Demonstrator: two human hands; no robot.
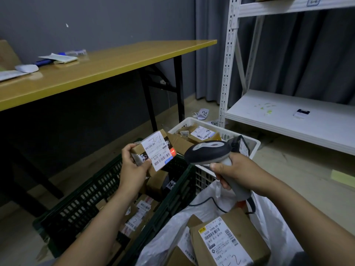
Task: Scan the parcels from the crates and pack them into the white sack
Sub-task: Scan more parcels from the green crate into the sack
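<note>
My left hand (pixel 132 166) grips a small brown parcel (pixel 153 148) with a white label, held above the dark green crate (pixel 92 192). A red scan light glows on the label's right edge. My right hand (pixel 236 171) holds a grey handheld scanner (pixel 209 151), its head aimed at that label from the right. The green crate holds several labelled parcels. Behind it stands a white crate (pixel 249 144) with more brown parcels. At the bottom right the white sack (pixel 269 217) lies open with brown labelled parcels (pixel 226 239) inside.
A yellow-topped table (pixel 107 62) with black legs stands on the left, with papers and pens on it. White metal shelving (pixel 288 112) rises on the right before a grey curtain. Paper slips lie on the floor. The scanner's cable runs over the sack.
</note>
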